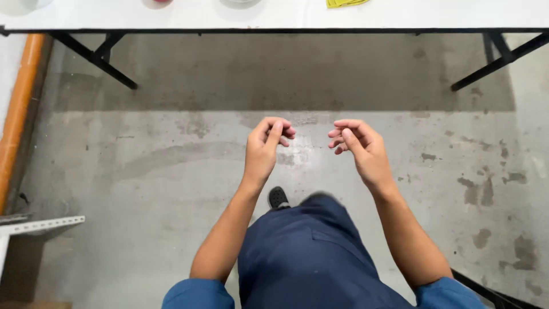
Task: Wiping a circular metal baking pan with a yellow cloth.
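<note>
**Both hands empty, bench well ahead of them**

Head view: The person stands on a stained grey concrete floor (171, 171) and looks straight down. The left hand (264, 150) and the right hand (359, 150) are raised side by side in front of the body, level with each other and a little apart, with bare floor between them. Each grip is loosely curled, fingers bent inward toward the palm and toward the other hand, and neither holds anything; the left is curled tighter than the right, whose fingertips (337, 133) stay slightly spread. Nothing touches either hand.

The nearest things lie ahead of both grips, well apart from them: a long white bench top on black metal legs (400, 17), whose long axis runs crosswise, left to right, across the line of the arms. On it, only partly in frame, sit a flat yellow sheet-like item (346, 3) ahead and slightly beyond the right grip, and the edges of some round objects ahead of the left grip, too cropped to identify. The right hand is the nearer one to the yellow item.

Below the grips are dark blue trousers (309, 257) and one black shoe (278, 198). Far to the left of the left grip runs an orange pipe (17, 114), with a white perforated metal angle (40, 225) nearer the body.
</note>
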